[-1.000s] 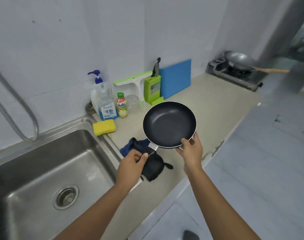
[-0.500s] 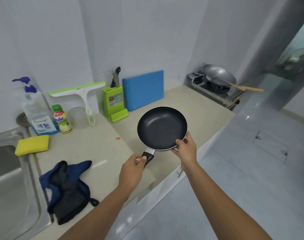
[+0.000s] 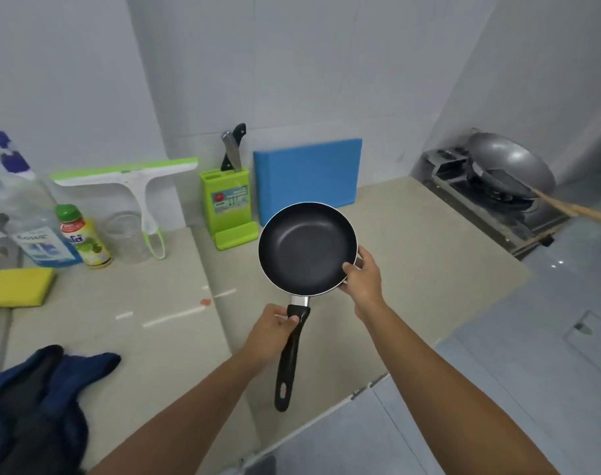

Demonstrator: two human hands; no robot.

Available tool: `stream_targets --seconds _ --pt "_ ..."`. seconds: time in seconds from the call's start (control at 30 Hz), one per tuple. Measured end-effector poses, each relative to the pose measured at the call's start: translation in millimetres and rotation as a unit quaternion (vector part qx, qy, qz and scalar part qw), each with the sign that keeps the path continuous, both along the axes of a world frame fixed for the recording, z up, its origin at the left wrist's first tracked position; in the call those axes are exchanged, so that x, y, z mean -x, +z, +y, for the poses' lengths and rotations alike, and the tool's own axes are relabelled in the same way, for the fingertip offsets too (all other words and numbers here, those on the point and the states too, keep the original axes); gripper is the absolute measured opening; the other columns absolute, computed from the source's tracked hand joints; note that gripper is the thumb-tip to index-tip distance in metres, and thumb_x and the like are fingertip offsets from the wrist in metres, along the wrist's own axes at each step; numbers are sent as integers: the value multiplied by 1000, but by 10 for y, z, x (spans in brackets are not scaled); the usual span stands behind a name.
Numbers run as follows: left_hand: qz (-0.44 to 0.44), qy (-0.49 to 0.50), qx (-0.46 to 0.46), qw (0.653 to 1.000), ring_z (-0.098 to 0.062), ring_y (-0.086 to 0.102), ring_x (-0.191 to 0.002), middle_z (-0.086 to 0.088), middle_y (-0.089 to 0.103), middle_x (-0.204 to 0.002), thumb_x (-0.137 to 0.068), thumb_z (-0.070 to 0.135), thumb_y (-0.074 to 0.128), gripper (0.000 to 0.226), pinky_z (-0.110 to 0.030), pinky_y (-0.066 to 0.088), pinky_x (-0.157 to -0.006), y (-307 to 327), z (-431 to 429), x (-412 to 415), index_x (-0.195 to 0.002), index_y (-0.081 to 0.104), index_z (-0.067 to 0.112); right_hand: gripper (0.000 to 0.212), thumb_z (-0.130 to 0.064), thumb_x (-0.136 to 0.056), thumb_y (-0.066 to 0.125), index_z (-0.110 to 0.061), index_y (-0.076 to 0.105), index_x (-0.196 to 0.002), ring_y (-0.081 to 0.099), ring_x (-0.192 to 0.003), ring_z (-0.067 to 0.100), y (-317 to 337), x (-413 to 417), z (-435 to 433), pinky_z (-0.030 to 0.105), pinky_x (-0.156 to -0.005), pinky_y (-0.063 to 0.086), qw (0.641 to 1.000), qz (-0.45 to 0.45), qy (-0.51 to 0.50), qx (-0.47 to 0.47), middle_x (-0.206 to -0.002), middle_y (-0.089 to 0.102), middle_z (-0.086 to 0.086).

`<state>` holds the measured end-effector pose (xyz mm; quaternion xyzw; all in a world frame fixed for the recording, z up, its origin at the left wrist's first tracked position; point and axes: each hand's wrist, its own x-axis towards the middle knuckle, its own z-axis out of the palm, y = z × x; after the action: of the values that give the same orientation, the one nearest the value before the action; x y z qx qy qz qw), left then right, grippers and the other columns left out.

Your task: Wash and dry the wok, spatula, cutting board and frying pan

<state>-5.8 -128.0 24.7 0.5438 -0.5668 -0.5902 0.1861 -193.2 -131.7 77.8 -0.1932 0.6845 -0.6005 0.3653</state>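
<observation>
Between the left hand (image 3: pixel 271 332), curled round the top of its black handle (image 3: pixel 288 358), and the right hand (image 3: pixel 362 281) pinching its rim, the frying pan (image 3: pixel 305 248) hangs above the counter (image 3: pixel 412 234), probably light, stiff and slick-coated; just beyond stand knife block (image 3: pixel 228 204) and blue cutting board (image 3: pixel 307 174), the wok (image 3: pixel 511 162) well right.
</observation>
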Motion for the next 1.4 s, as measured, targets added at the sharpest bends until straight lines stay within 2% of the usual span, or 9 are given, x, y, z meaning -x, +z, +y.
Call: stream_targets --seconds 0.13,0.3,0.5,0.73,0.87,1.1,1.2,1.33,1.4 --pt "60 31 -107 992 -18 62 -75 -10 60 -93 -97 11 57 18 -33 55 -67 -31 -233 232 -108 43 10 57 6 -91 43 -26 51 -137 60 -109 24 -230 269 -412 31 -65 59 998 1 50 -25 -124 61 0" --pt "47 116 -148 981 -22 62 -81 -13 60 -97 -96 10 57 23 -39 57 -74 -265 -483 614 -114 42 6 63 8 -82 39 -48 66 -93 64 -103 26 -618 609 -1012 51 -79 58 985 30 157 -68 -107 69 -5" --pt "22 206 -166 964 -25 61 -83 -14 60 -101 -96 15 59 17 -33 52 -64 -527 -728 1046 -97 42 16 64 5 -79 42 -54 63 -91 62 -104 27 -1130 951 -1646 53 -87 55 957 72 250 -125 -107 68 -4" --pt "-1 252 -181 951 -20 57 -76 -10 57 -94 -95 16 58 16 -39 55 -75 -650 -905 1283 -99 43 14 64 5 -78 43 -52 65 -96 64 -103 23 -1449 1076 -2052 53 -91 53 935 58 316 -149 -106 70 -5" --pt "-3 261 -186 947 -21 56 -75 -8 56 -91 -96 17 58 17 -36 53 -69 -679 -985 1318 -100 42 13 63 7 -80 44 -49 65 -98 64 -102 23 -1532 1089 -2150 52 -91 53 933 54 320 -155 -106 69 -5" --pt "-14 275 -193 942 -19 57 -74 -8 56 -91 -95 18 59 23 -35 56 -68 -711 -1009 1416 -110 44 8 55 6 -84 45 -33 63 -118 62 -105 25 -1489 1111 -2199 48 -94 52 923 80 338 -167 -109 67 -1" --pt "-39 275 -178 944 -19 57 -75 -5 57 -92 -94 22 60 24 -36 56 -71 -720 -996 1417 -110 47 10 52 1 -84 47 -34 61 -120 61 -104 25 -1499 1121 -2184 48 -95 51 916 96 354 -165 -108 66 -1" --pt "-28 278 -188 942 -23 64 -80 -11 66 -97 -94 23 60 22 -40 57 -81 -654 -1019 1364 -110 53 9 41 -15 -96 52 -27 50 -135 54 -119 24 -1302 1103 -2153 41 -105 43 912 80 367 -163 -133 57 1" --pt "-86 236 -161 955 -25 67 -93 -10 69 -106 -94 31 58 31 -37 53 -87 -623 -1048 1308 -118 56 11 51 -24 -99 50 -14 36 -147 42 -133 25 -1197 1089 -2166 35 -110 31 898 144 375 -177 -145 43 3"
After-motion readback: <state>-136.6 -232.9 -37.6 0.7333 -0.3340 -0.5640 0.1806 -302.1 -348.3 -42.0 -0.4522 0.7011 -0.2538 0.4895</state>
